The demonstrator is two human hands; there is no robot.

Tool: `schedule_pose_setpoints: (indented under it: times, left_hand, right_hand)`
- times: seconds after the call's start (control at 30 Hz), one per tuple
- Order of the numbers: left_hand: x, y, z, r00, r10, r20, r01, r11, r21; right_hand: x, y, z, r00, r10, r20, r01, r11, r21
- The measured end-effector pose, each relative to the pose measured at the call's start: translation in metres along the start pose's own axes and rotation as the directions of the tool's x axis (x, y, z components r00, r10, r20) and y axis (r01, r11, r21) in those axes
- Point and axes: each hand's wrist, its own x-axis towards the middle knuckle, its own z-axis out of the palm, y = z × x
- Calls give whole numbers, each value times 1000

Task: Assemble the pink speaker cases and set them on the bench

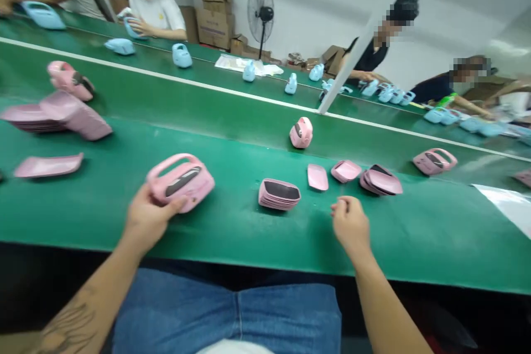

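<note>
Pink plastic housing [182,182] (just one) in the left hand [151,218]

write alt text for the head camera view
Left hand holds a pink handled plastic casing over a green conveyor belt; the curled right hand is beside stacked pink shells. Co-workers handle blue casings on a farther belt.

- Passage: green conveyor belt [418,235] along its near edge, between left hand [150,218] and right hand [350,225].
- Obstruction: pink casing [181,182] touching left hand, directly ahead.
- Obstruction: stacked pink shells [279,194] between the hands, farther up the belt.
- Obstruction: pink covers [345,171] ahead of right hand.
</note>
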Motion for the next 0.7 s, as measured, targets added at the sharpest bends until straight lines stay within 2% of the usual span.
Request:
schedule_pose_setpoints:
  times: [0.07, 0.13, 0.2, 0.27, 0.33, 0.47, 0.6, 0.7]
  left_hand:
    - [-24, 11, 23, 980, -130, 152, 163, 959, -231]
    - [-47, 22, 42, 936, -204, 287, 311, 862, -401]
    - [-67, 29, 53, 891, -232, 391, 405, 795, -452]
    - [-82, 34, 55, 861, -244, 445, 459, 749, -478]
    - [-93, 35, 53, 853, -240, 463, 479, 713, -513]
    - [-102, 36, 47, 860, -204, 467, 466, 687, -558]
    - [-105, 38, 41, 855, -113, 506, 418, 726, -545]
    - [-107, 37, 37, 862, -9, 507, 324, 779, -537]
  right_hand:
    - [-18, -14, -3, 1000, -27, -14, 29, 990, 136]
    - [-47, -33, -4, 991, -119, 60, 98, 957, 274]
    - [-77, -58, -3, 913, -340, 226, 210, 866, 453]
    - [-101, -84, -1, 778, -537, 326, 352, 802, 482]
    - [-114, -105, 3, 725, -609, 322, 453, 773, 443]
    - [-117, -129, 8, 677, -695, 242, 642, 719, 266]
    - [-115, -140, 10, 605, -770, 200, 784, 621, 19]
    - [-116, -146, 11, 552, -813, 184, 833, 548, -74]
